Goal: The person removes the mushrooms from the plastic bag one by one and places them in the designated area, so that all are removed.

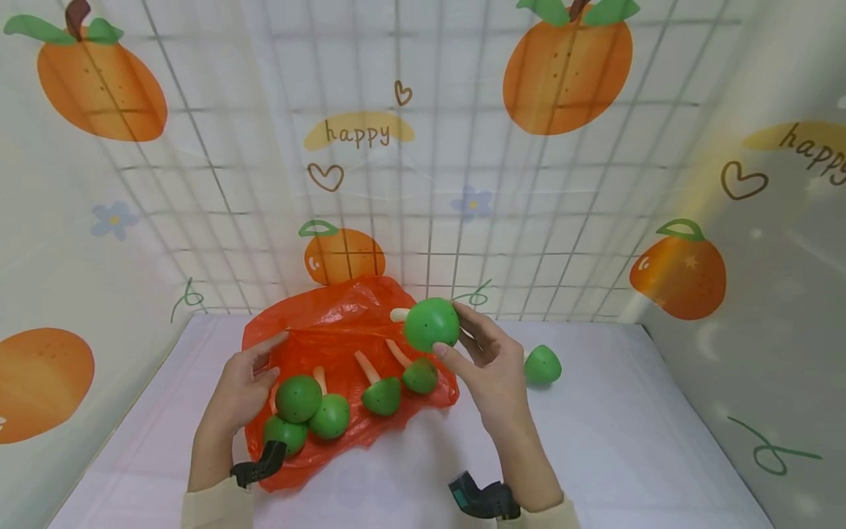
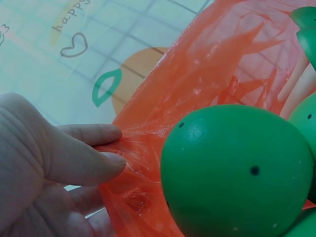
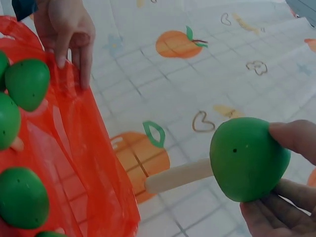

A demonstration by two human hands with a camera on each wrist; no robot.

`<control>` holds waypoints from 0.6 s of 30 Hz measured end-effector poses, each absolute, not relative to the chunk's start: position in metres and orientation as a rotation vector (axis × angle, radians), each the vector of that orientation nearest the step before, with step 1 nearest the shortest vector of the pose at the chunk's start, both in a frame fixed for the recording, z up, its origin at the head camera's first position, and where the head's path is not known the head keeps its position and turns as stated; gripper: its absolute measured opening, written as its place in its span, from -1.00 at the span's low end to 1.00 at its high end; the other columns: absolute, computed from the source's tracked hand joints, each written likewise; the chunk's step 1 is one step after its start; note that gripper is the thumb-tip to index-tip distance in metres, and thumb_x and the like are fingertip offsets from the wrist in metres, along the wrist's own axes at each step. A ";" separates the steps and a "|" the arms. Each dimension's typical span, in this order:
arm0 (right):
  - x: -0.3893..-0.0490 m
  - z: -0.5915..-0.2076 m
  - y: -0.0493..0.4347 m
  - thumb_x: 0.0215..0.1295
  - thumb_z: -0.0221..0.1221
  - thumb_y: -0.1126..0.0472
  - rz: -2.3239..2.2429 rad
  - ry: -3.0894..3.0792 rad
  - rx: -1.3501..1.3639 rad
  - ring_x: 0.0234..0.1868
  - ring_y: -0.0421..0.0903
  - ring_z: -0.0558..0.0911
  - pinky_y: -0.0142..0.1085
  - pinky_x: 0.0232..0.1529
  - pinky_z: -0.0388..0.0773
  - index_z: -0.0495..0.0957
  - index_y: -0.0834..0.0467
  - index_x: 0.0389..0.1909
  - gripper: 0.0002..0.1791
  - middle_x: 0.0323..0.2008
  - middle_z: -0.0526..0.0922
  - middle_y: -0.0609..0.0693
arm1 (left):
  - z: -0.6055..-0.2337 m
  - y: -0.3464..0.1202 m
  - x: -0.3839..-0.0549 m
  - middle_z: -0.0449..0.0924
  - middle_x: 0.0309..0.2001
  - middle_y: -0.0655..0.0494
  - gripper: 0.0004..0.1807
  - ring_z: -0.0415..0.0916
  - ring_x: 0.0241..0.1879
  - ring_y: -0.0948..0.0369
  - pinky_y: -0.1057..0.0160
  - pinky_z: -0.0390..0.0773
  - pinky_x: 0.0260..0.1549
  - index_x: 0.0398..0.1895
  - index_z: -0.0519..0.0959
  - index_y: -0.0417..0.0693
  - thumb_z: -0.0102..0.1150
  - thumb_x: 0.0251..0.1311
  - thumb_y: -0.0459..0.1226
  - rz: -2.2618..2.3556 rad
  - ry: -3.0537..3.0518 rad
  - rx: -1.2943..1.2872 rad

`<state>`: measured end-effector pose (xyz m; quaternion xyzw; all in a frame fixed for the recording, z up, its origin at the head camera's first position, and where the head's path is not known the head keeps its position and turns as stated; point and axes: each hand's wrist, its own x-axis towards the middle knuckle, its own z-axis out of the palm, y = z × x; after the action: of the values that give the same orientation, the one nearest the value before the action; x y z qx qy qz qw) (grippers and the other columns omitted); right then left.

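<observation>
A red plastic bag (image 1: 330, 314) lies spread on the table, and my left hand (image 1: 239, 386) pinches its left edge between thumb and fingers. Several green mushroom-shaped toys with dark dots and pale stems rest on the bag, among them one (image 1: 381, 397) near its middle. In the left wrist view, a large green cap (image 2: 232, 168) is close beside the pinched plastic. My right hand (image 1: 497, 378) grips another mushroom-shaped toy (image 1: 431, 323) by its cap, raised over the bag's right side. Its stem (image 3: 180, 176) points left, toward the bag.
One more green mushroom-shaped toy (image 1: 543, 366) lies on the white table (image 1: 615, 441) right of my right hand. A pale curtain (image 1: 436, 147) printed with oranges, hearts and "happy" hangs at the back over a wire grid. Similar sheets enclose both sides.
</observation>
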<state>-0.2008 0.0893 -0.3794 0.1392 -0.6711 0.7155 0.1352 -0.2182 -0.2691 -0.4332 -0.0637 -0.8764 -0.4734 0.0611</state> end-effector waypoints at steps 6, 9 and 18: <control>-0.208 -0.383 0.103 0.30 0.39 0.43 2.090 -1.918 0.318 0.35 -0.02 0.57 -0.30 0.22 0.59 0.49 0.20 0.43 -0.34 0.30 0.60 -0.01 | -0.434 -0.270 -0.219 0.36 0.52 -0.16 -0.35 0.25 0.51 -0.25 -0.24 0.34 0.40 0.54 0.39 -0.17 0.00 0.40 -0.61 -1.419 -2.658 -0.200; -0.211 -0.385 0.110 0.32 0.39 0.41 2.104 -1.910 0.269 0.36 -0.02 0.56 -0.32 0.21 0.60 0.50 0.16 0.44 -0.34 0.32 0.58 -0.01 | -0.435 -0.271 -0.219 0.36 0.52 -0.16 -0.36 0.25 0.51 -0.25 -0.24 0.34 0.41 0.54 0.39 -0.17 0.01 0.40 -0.61 -1.416 -2.661 -0.202; -0.223 -0.396 0.128 0.32 0.40 0.40 2.056 -1.913 0.127 0.35 0.04 0.58 -0.38 0.17 0.60 0.50 0.19 0.43 -0.35 0.30 0.58 0.05 | -0.433 -0.270 -0.217 0.35 0.51 -0.19 -0.36 0.24 0.51 -0.27 -0.25 0.32 0.41 0.54 0.38 -0.20 0.00 0.40 -0.61 -1.414 -2.660 -0.215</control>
<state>-0.2226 0.1278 -0.3959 0.0446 -0.6714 0.7213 0.1644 -0.2174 -0.2704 -0.4333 -0.0710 -0.8792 -0.4673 0.0606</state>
